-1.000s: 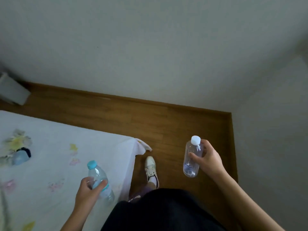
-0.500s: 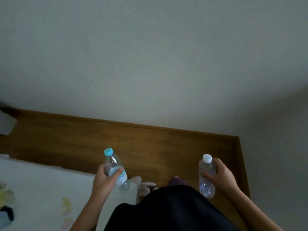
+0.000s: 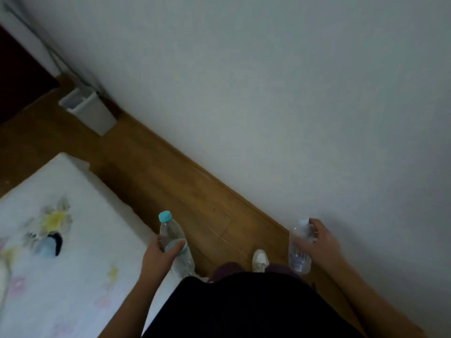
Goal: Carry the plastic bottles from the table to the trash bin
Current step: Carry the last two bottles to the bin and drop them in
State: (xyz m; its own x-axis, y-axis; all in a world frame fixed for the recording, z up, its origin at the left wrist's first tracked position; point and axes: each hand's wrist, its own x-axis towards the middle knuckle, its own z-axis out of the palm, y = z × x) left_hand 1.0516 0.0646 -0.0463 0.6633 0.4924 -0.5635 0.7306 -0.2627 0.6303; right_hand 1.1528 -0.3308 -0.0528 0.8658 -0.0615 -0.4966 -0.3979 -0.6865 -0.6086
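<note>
- Left hand (image 3: 158, 256) fingers wrapped round blue-capped bottle (image 3: 174, 242); right hand (image 3: 317, 242) clasping white-capped bottle (image 3: 299, 250).
- Trash bin (image 3: 90, 111) stands well ahead by the wall; a loose grip could drop a bottle short of it.

Table (image 3: 73, 276): lower left, its edge beside the floor (image 3: 158, 172).
Bin (image 3: 91, 111): on the floor, upper left, against the wall (image 3: 268, 93), well apart from the table.
Left hand (image 3: 158, 257): over the table edge, around the left bottle (image 3: 174, 242).
Right hand (image 3: 317, 242): lower right, near the wall, around the right bottle (image 3: 299, 250).
Shoe (image 3: 260, 259): on the floor, between the two bottles.
Small object (image 3: 51, 245): on the table, left of the left hand.
</note>
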